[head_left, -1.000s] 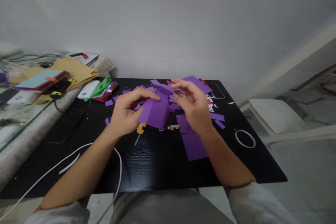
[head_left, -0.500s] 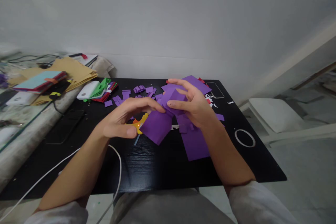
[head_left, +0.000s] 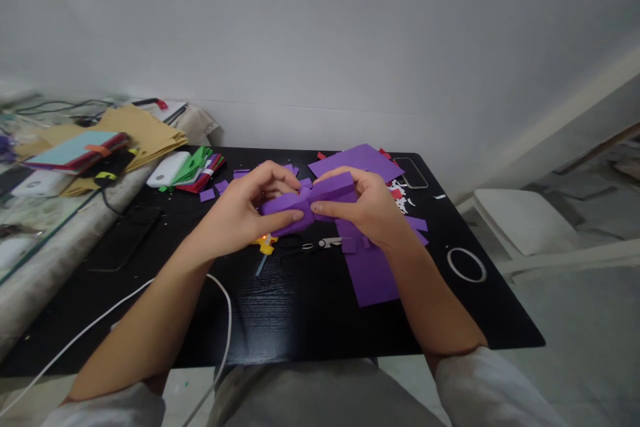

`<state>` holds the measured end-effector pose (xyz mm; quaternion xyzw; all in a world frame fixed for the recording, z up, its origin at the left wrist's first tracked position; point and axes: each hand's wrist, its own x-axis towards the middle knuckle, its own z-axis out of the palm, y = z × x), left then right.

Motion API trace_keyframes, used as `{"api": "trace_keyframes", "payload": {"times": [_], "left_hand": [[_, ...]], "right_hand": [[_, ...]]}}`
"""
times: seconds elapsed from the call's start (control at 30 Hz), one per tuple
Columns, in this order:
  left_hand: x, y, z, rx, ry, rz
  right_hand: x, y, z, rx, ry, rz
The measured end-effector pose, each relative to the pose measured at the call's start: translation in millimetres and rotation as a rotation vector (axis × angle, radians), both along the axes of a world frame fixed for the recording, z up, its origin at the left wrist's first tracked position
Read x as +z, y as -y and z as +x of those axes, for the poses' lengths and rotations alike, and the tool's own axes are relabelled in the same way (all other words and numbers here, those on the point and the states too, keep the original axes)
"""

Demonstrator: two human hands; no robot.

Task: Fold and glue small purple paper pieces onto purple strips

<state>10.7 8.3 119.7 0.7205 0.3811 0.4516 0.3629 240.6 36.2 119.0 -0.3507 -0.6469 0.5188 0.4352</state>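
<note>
Between both hands, above the black table, is a folded purple paper bow (head_left: 330, 192), narrow at its middle with a loop to each side. My left hand (head_left: 245, 210) is closed around the left loop, thumb along its near face. My right hand (head_left: 373, 205) pinches the right loop close to the middle, thumb in front and fingers behind. Under the left hand lies a yellow glue gun (head_left: 267, 244) with a clear glue stick. Scissors or pliers with dark handles (head_left: 300, 250) and a small metal-bladed tool (head_left: 330, 242) lie just below the bow.
Purple sheets (head_left: 373, 277) lie under and behind my right hand, beside white and red scraps (head_left: 397, 193). Bundled coloured strips (head_left: 200, 172) and small purple pieces (head_left: 207, 195) sit at the left. A white cable (head_left: 227, 307) crosses the front left; a phone-like outline (head_left: 414, 173) marks the back right.
My left hand has moved up and right and closed on the left side of the paper. The flat purple flap that hung down is now folded up into a loop.
</note>
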Motion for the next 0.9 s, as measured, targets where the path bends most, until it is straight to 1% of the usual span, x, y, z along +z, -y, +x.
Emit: {"api": "trace_keyframes", "payload": {"times": [0.13, 0.33, 0.53, 0.6, 0.67, 0.77, 0.9], "left_hand": [[-0.1, -2, 1, 0.043, 0.049, -0.033], [0.4, -1, 5, 0.078, 0.048, -0.046], [1.3, 1, 3, 0.131, -0.163, -0.022], [1.8, 0, 2, 0.135, -0.206, -0.039], [1.9, -1, 2, 0.143, -0.22, -0.049], [1.0, -3, 2, 0.16, -0.196, -0.057], [-1.3, -5, 4, 0.18, -0.158, -0.061]], "right_hand": [[2.3, 1, 0, -0.031, 0.101, 0.068], [0.4, 0, -2, -0.056, 0.123, 0.132], [-5.6, 1, -10, -0.131, 0.129, 0.199], [-7.2, 1, -12, -0.143, 0.118, 0.177], [-9.0, 2, -15, -0.137, 0.085, 0.118], [-11.4, 2, -17, -0.109, 0.044, 0.029], [-12.4, 1, -17, -0.101, 0.035, -0.021]]}}
